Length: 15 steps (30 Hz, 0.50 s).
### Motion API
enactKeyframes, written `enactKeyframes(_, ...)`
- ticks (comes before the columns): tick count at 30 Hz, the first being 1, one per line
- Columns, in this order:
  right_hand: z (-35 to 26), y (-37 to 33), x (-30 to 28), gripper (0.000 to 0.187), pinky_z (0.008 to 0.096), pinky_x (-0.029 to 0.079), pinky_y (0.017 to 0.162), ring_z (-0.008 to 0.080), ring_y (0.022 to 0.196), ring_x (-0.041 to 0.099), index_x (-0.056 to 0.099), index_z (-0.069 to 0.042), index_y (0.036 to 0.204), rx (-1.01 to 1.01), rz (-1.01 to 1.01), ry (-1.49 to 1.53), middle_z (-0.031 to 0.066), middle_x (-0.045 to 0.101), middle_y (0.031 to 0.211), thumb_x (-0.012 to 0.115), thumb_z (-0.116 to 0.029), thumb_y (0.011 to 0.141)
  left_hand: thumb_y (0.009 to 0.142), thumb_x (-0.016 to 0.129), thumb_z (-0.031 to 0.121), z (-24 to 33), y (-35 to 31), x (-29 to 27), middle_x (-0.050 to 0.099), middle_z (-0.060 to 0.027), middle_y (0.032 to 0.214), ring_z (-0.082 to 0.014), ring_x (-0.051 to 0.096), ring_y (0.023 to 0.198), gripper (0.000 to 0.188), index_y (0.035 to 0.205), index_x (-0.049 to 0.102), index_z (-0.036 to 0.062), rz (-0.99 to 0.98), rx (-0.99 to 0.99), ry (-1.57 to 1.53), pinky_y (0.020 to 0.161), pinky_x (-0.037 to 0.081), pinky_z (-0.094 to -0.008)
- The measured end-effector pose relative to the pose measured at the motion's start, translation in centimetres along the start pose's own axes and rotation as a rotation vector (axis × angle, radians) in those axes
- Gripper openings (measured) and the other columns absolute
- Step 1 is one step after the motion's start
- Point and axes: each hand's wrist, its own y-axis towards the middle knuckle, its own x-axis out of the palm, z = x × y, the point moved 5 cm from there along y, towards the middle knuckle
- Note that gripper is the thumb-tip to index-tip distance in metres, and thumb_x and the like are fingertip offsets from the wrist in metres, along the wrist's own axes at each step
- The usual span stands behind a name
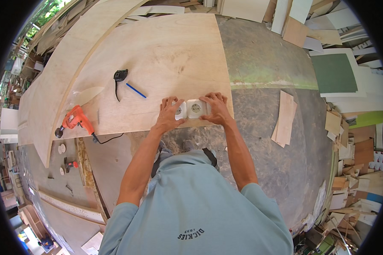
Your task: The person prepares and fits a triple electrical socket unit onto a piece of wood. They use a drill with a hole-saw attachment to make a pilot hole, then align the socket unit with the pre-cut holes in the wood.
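Near the frame's centre, the left hand (169,114) clamps the left white socket (181,111) and the right hand (218,109) the right white socket (195,109), side by side on plywood (166,51).

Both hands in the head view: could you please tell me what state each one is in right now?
Left hand: closed on the left white socket.
Right hand: closed on the right white socket.

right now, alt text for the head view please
A left hand and right hand grip two white sockets side by side near a plywood sheet's edge; a tape measure, blue pen and orange drill lie leftward.
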Motion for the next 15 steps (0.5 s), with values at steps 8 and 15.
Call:
enactKeyframes(8, 2.2, -1.8, -1.9, 0.092, 0.0503, 0.029, 0.115, 0.0323, 0.136, 0.043, 0.066, -0.019, 0.137, 0.030, 0.158, -0.007, 0.0073, 0.055, 0.142, 0.097, -0.031, 0.051, 0.063, 0.095, 0.021, 1.2, 0.2, 0.3, 0.047, -0.0094, 0.136, -0.0338, 0.038, 0.132, 0.084, 0.140, 0.061, 0.0182, 0.023, -0.073, 0.057, 0.109, 0.036, -0.0501)
enactKeyframes(15, 4.6, -3.9, -3.0, 0.086, 0.0495, 0.030, 0.114, 0.0265, 0.126, 0.051, 0.066, -0.020, 0.139, 0.137, -0.015, 0.065, 0.0041, 0.052, 0.139, 0.097, -0.021, 0.058, 0.062, 0.096, 0.025, 1.1, 0.5, 0.1, 0.047, -0.0084, 0.135, -0.0330, 0.039, 0.131, 0.087, 0.142, 0.062, 0.0208, 0.016, -0.039, 0.060, 0.109, 0.038, -0.0496)
